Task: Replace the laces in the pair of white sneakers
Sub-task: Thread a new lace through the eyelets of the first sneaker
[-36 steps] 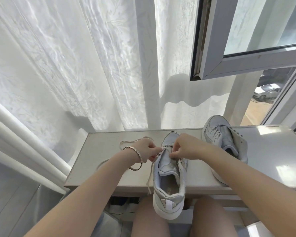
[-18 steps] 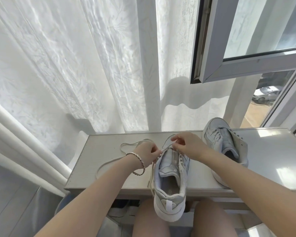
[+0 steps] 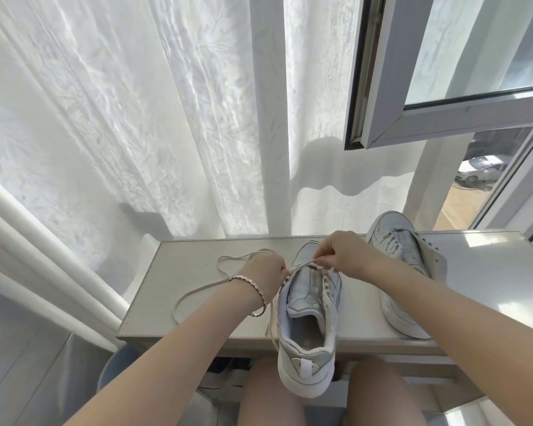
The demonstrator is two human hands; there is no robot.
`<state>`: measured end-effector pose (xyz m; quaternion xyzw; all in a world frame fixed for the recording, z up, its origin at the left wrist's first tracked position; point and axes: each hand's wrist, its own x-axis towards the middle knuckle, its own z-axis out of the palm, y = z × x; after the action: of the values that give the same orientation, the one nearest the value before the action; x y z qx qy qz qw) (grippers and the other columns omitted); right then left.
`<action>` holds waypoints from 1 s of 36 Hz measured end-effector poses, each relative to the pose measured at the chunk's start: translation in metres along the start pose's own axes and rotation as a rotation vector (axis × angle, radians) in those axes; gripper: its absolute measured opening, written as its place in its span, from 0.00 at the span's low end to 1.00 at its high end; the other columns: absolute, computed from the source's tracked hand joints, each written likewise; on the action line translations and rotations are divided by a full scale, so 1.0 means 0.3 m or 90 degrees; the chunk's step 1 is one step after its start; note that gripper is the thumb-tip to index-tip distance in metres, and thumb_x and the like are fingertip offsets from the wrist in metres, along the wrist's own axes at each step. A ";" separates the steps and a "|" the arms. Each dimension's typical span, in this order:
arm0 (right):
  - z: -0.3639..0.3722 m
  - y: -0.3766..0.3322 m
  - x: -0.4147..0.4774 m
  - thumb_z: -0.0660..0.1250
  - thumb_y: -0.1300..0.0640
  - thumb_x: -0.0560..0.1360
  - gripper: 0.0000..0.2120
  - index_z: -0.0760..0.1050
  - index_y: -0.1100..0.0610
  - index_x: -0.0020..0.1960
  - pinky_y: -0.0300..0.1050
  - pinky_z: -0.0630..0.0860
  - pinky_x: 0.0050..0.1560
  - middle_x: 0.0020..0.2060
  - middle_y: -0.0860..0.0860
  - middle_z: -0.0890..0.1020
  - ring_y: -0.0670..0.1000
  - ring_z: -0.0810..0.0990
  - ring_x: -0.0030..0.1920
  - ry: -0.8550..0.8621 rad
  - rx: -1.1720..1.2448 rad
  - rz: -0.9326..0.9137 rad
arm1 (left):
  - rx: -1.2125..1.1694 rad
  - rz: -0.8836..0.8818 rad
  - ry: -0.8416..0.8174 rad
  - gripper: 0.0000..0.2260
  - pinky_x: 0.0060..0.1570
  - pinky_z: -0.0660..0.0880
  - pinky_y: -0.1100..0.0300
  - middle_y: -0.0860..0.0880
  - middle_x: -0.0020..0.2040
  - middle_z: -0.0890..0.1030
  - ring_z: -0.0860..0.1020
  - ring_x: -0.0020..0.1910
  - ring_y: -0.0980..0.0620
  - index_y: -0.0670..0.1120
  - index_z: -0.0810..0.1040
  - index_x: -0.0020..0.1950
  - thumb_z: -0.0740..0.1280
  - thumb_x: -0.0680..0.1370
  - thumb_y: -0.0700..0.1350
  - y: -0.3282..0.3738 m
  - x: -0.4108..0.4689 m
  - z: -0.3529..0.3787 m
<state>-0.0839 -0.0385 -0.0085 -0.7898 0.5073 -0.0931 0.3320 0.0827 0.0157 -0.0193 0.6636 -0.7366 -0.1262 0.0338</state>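
A white sneaker (image 3: 308, 336) lies toe-away on the grey table (image 3: 197, 302), its heel hanging over the front edge above my knees. A white lace (image 3: 197, 290) runs across its lowest eyelets and loops loosely over the table to the left. My left hand (image 3: 266, 276), with a bracelet on the wrist, pinches the lace at the shoe's left eyelet row. My right hand (image 3: 343, 256) pinches the lace just above the right eyelet row, near the toe. A second white sneaker (image 3: 403, 265), still laced, lies tilted on the table to the right, partly behind my right forearm.
White curtains (image 3: 166, 133) hang behind the table. An open window sash (image 3: 443, 112) juts out above the right side. White pipes (image 3: 43, 250) run along the left wall. Dark shoes sit under the table by my knees.
My right hand has moved up and away from the shoe's tongue toward the toe, drawing the lace taut across the eyelets. The left hand has stayed at the left eyelets.
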 end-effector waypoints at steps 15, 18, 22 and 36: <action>0.067 0.008 0.008 0.69 0.61 0.70 0.04 0.82 0.54 0.40 0.31 0.72 0.38 0.31 0.44 0.80 0.39 0.76 0.32 0.000 0.067 -0.010 | -0.847 -0.190 -0.022 0.15 0.31 0.76 0.64 0.41 0.37 0.80 0.77 0.26 0.57 0.44 0.61 0.33 0.50 0.77 0.29 -0.060 -0.079 0.057; 0.063 0.009 0.011 0.71 0.59 0.70 0.03 0.81 0.52 0.39 0.33 0.74 0.42 0.32 0.43 0.80 0.39 0.76 0.33 -0.040 0.085 -0.013 | -0.907 -0.233 -0.023 0.16 0.33 0.78 0.60 0.44 0.35 0.83 0.78 0.27 0.53 0.43 0.62 0.30 0.50 0.76 0.30 -0.056 -0.075 0.054; 0.050 0.001 0.018 0.72 0.59 0.69 0.04 0.78 0.52 0.38 0.32 0.72 0.40 0.33 0.44 0.79 0.39 0.75 0.34 -0.043 0.040 -0.022 | -0.730 -0.213 0.030 0.11 0.44 0.79 0.54 0.53 0.29 0.81 0.78 0.28 0.59 0.42 0.70 0.37 0.58 0.78 0.35 -0.045 -0.057 0.052; 0.072 -0.007 0.016 0.66 0.56 0.75 0.07 0.80 0.57 0.49 0.36 0.67 0.44 0.40 0.48 0.78 0.46 0.75 0.42 -0.006 -0.073 -0.033 | -0.030 0.095 0.055 0.09 0.44 0.68 0.69 0.54 0.48 0.75 0.74 0.44 0.60 0.46 0.81 0.52 0.61 0.80 0.46 -0.056 -0.061 -0.044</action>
<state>-0.0698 -0.0330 -0.0246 -0.8209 0.4894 -0.0686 0.2862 0.1039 0.0305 -0.0083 0.6104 -0.7788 -0.1123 0.0906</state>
